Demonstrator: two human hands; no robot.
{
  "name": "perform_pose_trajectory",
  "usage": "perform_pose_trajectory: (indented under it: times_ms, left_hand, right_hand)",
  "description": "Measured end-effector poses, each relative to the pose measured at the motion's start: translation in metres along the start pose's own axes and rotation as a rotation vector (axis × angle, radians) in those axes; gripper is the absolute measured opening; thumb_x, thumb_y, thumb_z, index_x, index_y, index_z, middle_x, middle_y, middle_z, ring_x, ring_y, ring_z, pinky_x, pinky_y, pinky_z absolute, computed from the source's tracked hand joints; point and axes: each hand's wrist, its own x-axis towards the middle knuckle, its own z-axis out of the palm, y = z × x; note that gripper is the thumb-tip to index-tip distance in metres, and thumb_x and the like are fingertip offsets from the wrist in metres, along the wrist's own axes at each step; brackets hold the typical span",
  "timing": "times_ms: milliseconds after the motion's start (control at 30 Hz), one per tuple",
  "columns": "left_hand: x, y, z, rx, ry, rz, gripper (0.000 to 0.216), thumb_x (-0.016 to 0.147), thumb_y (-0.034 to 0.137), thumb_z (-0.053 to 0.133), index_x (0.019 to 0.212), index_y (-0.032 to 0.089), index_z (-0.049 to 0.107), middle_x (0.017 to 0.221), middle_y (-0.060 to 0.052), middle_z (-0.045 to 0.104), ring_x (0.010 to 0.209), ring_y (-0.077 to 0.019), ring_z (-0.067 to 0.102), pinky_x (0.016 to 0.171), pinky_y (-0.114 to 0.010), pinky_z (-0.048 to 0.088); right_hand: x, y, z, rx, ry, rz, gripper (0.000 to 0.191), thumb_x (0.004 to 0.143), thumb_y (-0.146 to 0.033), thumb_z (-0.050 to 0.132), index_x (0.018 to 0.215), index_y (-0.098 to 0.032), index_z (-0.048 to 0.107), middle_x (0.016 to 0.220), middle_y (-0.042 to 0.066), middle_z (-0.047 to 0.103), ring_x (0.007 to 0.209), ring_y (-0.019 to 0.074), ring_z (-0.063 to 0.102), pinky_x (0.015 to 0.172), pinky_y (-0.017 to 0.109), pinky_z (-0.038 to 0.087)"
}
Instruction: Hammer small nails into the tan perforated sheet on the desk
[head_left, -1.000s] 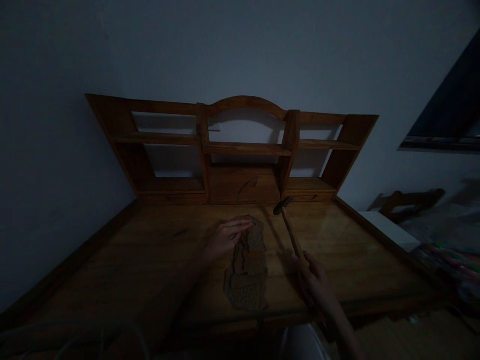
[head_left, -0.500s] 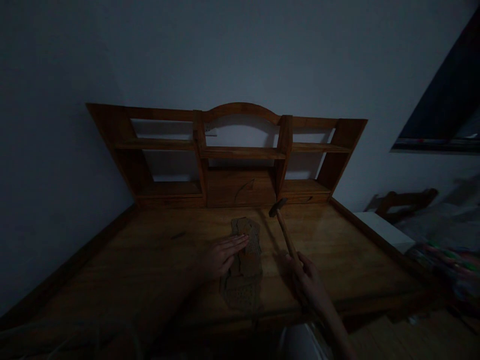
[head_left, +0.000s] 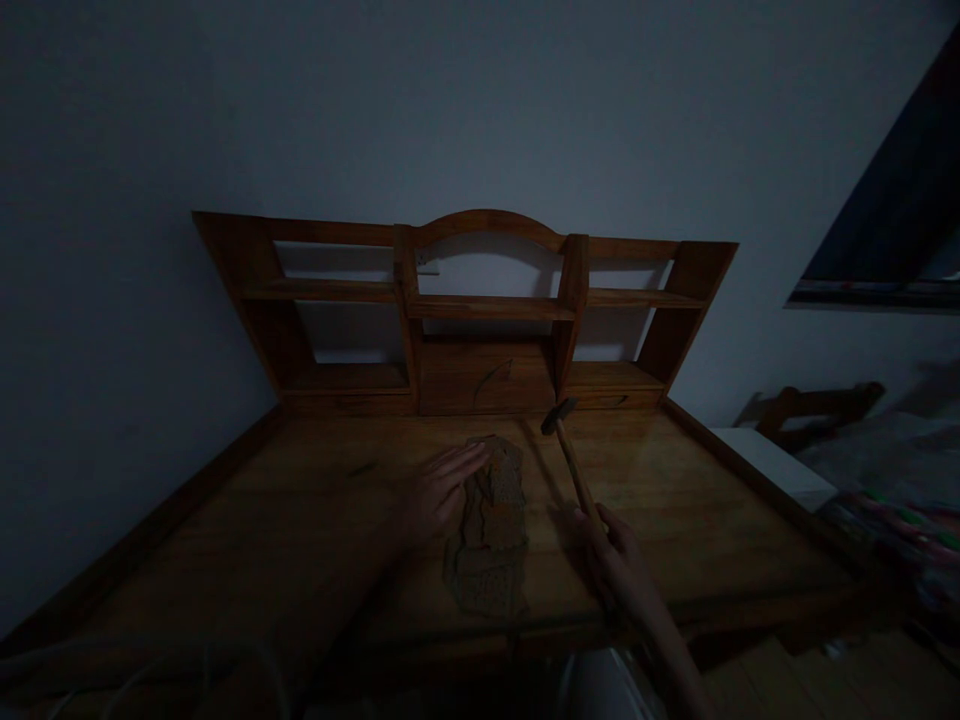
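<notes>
The room is dim. A long cracked slab of rough brownish material (head_left: 491,540) lies on the wooden desk (head_left: 300,520), made of several pieces. My left hand (head_left: 435,490) rests flat with fingers stretched out, fingertips on the slab's upper left part. To the right of the slab, my right hand (head_left: 611,555) is closed round the wooden handle of a small hammer (head_left: 571,455). The hammer's dark head is raised a little above the desk near the back.
A wooden hutch with shelves and an arched top (head_left: 480,310) stands at the back of the desk against a pale wall. A small dark mark (head_left: 364,467) lies left of my hand. A wooden chair (head_left: 810,405) and coloured clutter (head_left: 907,540) sit at right.
My left hand drew back along the slab, then slid forward and slightly left again. The hammer stayed raised at nearly the same tilt. The camera view shifted slightly.
</notes>
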Motion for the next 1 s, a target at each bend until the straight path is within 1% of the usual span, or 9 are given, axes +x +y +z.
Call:
perform_pose_trajectory:
  times_ms: [67,167,233,400,600,733,833,933,1000]
  left_hand:
    - [0.002,0.001,0.002,0.045,-0.036,0.013,0.066,0.086,0.006,0.037,0.146,0.032,0.029,0.155,0.002,0.026,0.142,-0.0198,0.023,0.119,-0.047,0.021]
    - [0.003,0.001,0.005,0.073,-0.039,-0.004,0.067,0.085,0.005,0.041,0.144,0.035,0.032,0.156,0.003,0.022,0.143,-0.0211,0.02,0.118,-0.049,0.018]
    - [0.003,0.0,0.006,0.053,-0.03,-0.03,0.066,0.085,0.006,0.042,0.143,0.035,0.034,0.155,0.002,0.024,0.143,-0.0213,0.022,0.118,-0.049,0.019]
    - [0.001,-0.008,0.012,-0.108,0.007,-0.078,0.058,0.088,0.01,0.04,0.14,0.033,0.04,0.151,0.001,0.035,0.141,-0.0197,0.026,0.116,-0.046,0.026]
    - [0.002,-0.013,0.015,-0.116,-0.001,-0.086,0.056,0.087,0.01,0.042,0.139,0.032,0.042,0.147,-0.001,0.041,0.141,-0.0194,0.027,0.117,-0.049,0.021]
    - [0.001,-0.01,0.012,-0.115,-0.009,-0.099,0.056,0.087,0.011,0.042,0.139,0.032,0.042,0.149,-0.002,0.038,0.141,-0.0195,0.028,0.116,-0.05,0.021]
    - [0.0,-0.005,0.011,-0.127,-0.011,-0.094,0.057,0.088,0.013,0.042,0.141,0.033,0.04,0.148,0.0,0.04,0.141,-0.019,0.028,0.116,-0.049,0.022]
    - [0.0,-0.009,0.01,-0.133,0.044,-0.118,0.055,0.09,0.017,0.041,0.143,0.032,0.036,0.148,-0.001,0.04,0.139,-0.0188,0.032,0.116,-0.045,0.025]
    - [-0.003,-0.021,0.004,-0.093,0.133,-0.196,0.049,0.092,0.022,0.041,0.141,0.029,0.04,0.145,-0.003,0.044,0.134,-0.02,0.039,0.113,-0.043,0.031]
  right_hand:
    - [-0.001,0.0,0.002,0.018,-0.006,0.022,0.07,0.067,-0.067,0.064,0.113,-0.015,0.06,0.052,-0.002,0.056,0.048,0.0162,0.056,0.041,0.023,0.042]
    - [-0.001,0.002,0.003,0.017,0.006,0.019,0.074,0.068,-0.067,0.063,0.12,-0.014,0.056,0.053,-0.002,0.056,0.048,0.0165,0.056,0.04,0.023,0.041]
    - [0.0,0.002,0.002,0.005,0.018,0.008,0.074,0.068,-0.068,0.063,0.119,-0.014,0.057,0.058,0.0,0.06,0.055,0.0183,0.06,0.045,0.024,0.045]
    - [0.002,0.004,0.001,-0.004,0.06,-0.035,0.069,0.066,-0.067,0.066,0.112,-0.015,0.062,0.085,0.008,0.069,0.082,0.022,0.065,0.065,0.026,0.052]
    - [0.005,0.012,0.0,-0.037,0.038,-0.008,0.076,0.07,-0.067,0.062,0.122,-0.012,0.057,0.083,0.008,0.068,0.079,0.0227,0.065,0.063,0.028,0.051]
    - [0.007,0.01,0.0,-0.081,0.016,-0.035,0.07,0.073,-0.064,0.061,0.119,-0.012,0.059,0.095,0.011,0.068,0.092,0.0244,0.064,0.073,0.03,0.051]
    - [0.005,0.005,0.0,-0.093,0.026,-0.024,0.071,0.074,-0.064,0.061,0.12,-0.01,0.059,0.102,0.013,0.067,0.096,0.0248,0.063,0.079,0.031,0.049]
    - [0.002,0.001,0.0,-0.052,0.027,-0.019,0.07,0.072,-0.064,0.062,0.119,-0.011,0.059,0.095,0.01,0.067,0.091,0.0232,0.063,0.075,0.03,0.05]
    - [0.001,0.001,0.001,-0.021,0.005,-0.028,0.068,0.071,-0.065,0.062,0.115,-0.013,0.06,0.083,0.006,0.067,0.079,0.0209,0.064,0.065,0.027,0.05]
